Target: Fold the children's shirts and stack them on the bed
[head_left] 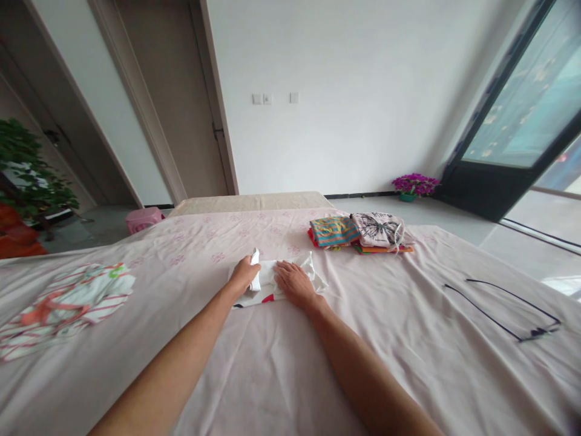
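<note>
A white garment [252, 298] with red and black marks lies partly folded on the pale pink cloth in front of me. My left hand [244, 275] is closed on a raised edge of it, lifting that fold upright. Flat on the right part of the garment rests my right hand [295, 283], palm down with its fingers stretched out. A crumpled corner of the fabric sticks up just beyond the right hand. The palm hides part of the garment.
Two stacks of folded clothes, one topped by a striped piece [333, 231], one by a butterfly print [380, 227], stand ahead right. Glasses [521, 309] lie at right. A striped garment [68, 306] lies loose at left on the pink bedsheet [254, 375]. A pink stool [144, 219] stands beyond.
</note>
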Demonstrator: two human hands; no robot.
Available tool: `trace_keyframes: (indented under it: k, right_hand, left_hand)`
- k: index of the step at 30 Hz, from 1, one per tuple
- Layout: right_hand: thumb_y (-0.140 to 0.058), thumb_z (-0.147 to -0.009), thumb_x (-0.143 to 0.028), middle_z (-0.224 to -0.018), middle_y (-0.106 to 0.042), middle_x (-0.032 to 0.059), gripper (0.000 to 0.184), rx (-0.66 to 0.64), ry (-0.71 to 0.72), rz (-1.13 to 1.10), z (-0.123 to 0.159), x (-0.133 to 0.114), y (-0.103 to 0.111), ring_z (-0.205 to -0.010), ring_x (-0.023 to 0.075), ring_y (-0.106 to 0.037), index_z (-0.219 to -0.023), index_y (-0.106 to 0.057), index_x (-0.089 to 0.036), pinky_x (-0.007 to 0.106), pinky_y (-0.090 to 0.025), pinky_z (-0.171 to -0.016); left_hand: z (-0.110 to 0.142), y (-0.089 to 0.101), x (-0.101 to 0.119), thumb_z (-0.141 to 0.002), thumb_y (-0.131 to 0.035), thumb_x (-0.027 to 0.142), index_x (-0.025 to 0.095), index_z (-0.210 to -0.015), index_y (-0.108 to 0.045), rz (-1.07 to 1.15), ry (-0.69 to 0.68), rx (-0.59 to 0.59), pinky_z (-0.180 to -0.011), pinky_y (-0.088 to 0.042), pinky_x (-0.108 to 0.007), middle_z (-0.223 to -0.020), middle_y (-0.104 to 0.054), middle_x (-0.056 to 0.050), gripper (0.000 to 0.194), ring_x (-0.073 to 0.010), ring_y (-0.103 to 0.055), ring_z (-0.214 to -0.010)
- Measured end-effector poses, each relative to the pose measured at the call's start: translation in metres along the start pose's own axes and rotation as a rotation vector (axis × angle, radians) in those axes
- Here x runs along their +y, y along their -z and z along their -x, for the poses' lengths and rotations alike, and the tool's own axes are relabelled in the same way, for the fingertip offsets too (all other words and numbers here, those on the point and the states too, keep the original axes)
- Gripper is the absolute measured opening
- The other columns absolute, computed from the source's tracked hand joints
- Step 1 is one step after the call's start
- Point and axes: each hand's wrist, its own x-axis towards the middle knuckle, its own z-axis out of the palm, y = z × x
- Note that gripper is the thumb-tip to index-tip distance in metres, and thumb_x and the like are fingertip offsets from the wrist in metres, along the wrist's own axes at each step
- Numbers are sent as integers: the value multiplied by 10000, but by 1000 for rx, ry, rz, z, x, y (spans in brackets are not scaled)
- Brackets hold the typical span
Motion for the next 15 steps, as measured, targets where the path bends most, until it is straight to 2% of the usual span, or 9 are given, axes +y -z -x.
trace_keyframes:
  k: [4,7,9,10,12,15]
  right_hand:
    - [-375,-1012,-308,-1401,-556,94,402,17,-16,-27,-1,0,-1,-1335,198,-454,-1359,-547,-201,391,-317,-1139]
    - [-379,-993,-257,-1388,-562,116,436,68,-56,-54,-1,-1,3,-1299,205,-488,-1404,-501,-178,383,-352,-1116]
    - [-366,-989,-246,-1423,-528,129,464,146,-80,-60,0,-4,8,-1317,213,-470,-1435,-464,-165,394,-343,-1123]
    - [-359,-994,-257,-1455,-496,128,472,182,-73,-55,1,-5,11,-1347,217,-438,-1448,-448,-166,406,-320,-1140]
    - [-359,-1006,-322,-1532,-402,111,494,202,-7,-30,3,-7,14,-1425,225,-330,-1476,-410,-177,435,-242,-1182]
    - [-364,-1011,-418,-1583,-312,88,544,67,115,18,6,-9,13,-1474,231,-228,-1506,-363,-192,460,-163,-1207]
  left_hand:
    - [4,-14,1,-843,-555,326,159,-1128,-612,10,-41,-20,-616,-483,-246,-817,-708,-54,335,-180,-676,-717]
    - [8,-14,2,-936,-421,423,148,-1252,-568,19,-95,-46,-656,-529,-292,-907,-730,-95,445,-185,-694,-705]
    - [12,-12,-1,-957,-379,412,151,-1322,-529,14,-136,-28,-782,-545,-341,-1050,-723,-132,474,-205,-712,-842]
    - [15,-11,-4,-952,-397,389,158,-1340,-522,-2,-174,-14,-884,-524,-363,-1152,-698,-146,468,-219,-695,-978]
    - [22,-12,-14,-935,-450,361,174,-1345,-535,-115,-307,3,-1079,-403,-407,-1341,-609,-148,458,-253,-554,-1262]
    - [32,-17,-33,-935,-459,391,180,-1366,-530,-433,-534,-13,-1182,-242,-499,-1480,-489,-138,485,-303,-347,-1431]
